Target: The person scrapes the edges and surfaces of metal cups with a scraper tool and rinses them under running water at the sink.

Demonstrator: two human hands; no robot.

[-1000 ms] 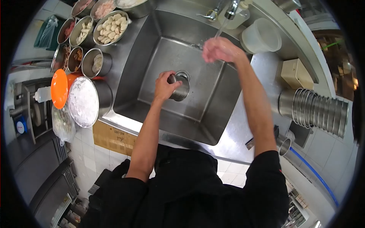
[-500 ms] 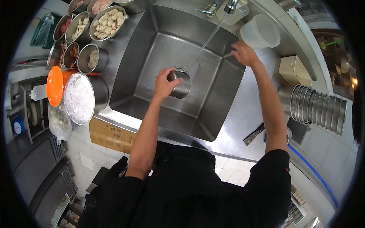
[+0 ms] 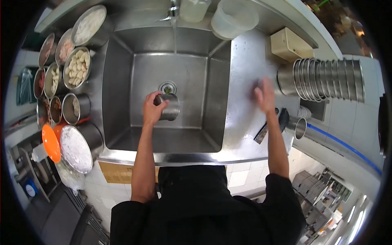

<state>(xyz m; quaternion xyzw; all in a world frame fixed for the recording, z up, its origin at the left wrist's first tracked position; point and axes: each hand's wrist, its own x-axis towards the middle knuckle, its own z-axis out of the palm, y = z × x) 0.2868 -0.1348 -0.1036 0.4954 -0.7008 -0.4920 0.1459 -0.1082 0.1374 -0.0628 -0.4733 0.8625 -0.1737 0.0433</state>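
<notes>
Indoors, the steel counter (image 3: 245, 126) gleams (tiles (image 3: 241, 178) lie below).

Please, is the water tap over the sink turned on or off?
On: a thin stream of water falls from the tap into the sink.

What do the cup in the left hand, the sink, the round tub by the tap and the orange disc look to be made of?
Cup: metal, probably stainless; grey with a dull sheen.
Sink: likely satin stainless; soft, diffuse glare along its edges.
Tub: looks like translucent plastic; milky walls.
Orange disc: probably smooth plastic from its even, solid colour; coated metal not ruled out.
</notes>
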